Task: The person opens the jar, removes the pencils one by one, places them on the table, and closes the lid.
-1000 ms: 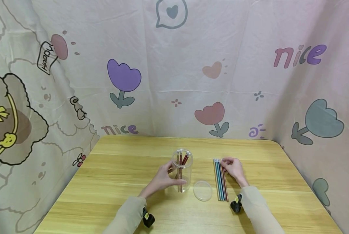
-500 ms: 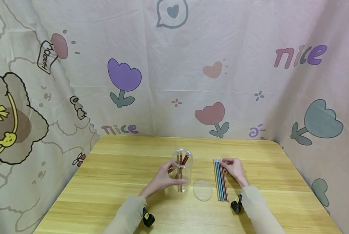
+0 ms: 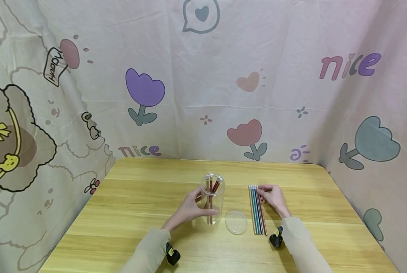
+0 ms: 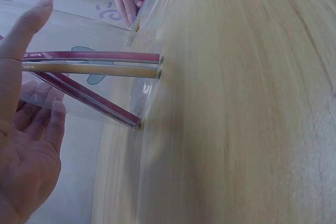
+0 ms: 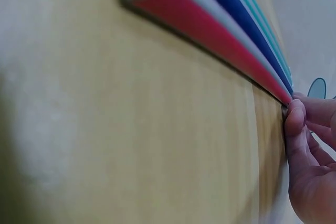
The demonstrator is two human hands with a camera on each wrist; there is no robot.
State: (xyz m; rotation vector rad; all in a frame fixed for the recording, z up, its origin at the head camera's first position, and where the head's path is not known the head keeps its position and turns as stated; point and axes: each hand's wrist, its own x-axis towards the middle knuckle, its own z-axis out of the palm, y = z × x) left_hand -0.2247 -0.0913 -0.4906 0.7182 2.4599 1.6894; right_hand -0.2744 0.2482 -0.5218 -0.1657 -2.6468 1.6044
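My left hand (image 3: 191,207) holds a clear plastic jar (image 3: 217,204) upright on the table, thumb on the near side and fingers behind. Several pencils stand inside it; in the left wrist view a red pencil (image 4: 115,56) and a gold pencil (image 4: 121,70) lie side by side, with another red one slanting across. To the right, a row of pencils (image 3: 256,210) lies on the table, eraser ends away from me. With thumb and fingertips, my right hand (image 3: 272,196) pinches the far end of the red pencil (image 5: 210,32) at the row's right edge.
A round clear lid (image 3: 236,222) lies flat between the jar and the row of pencils. The wooden table (image 3: 148,178) ends at a printed cloth backdrop (image 3: 196,76) at the back and sides.
The near end of the red pencil has shifted very slightly to the right, away from the row. My left hand and the jar have stayed in place.
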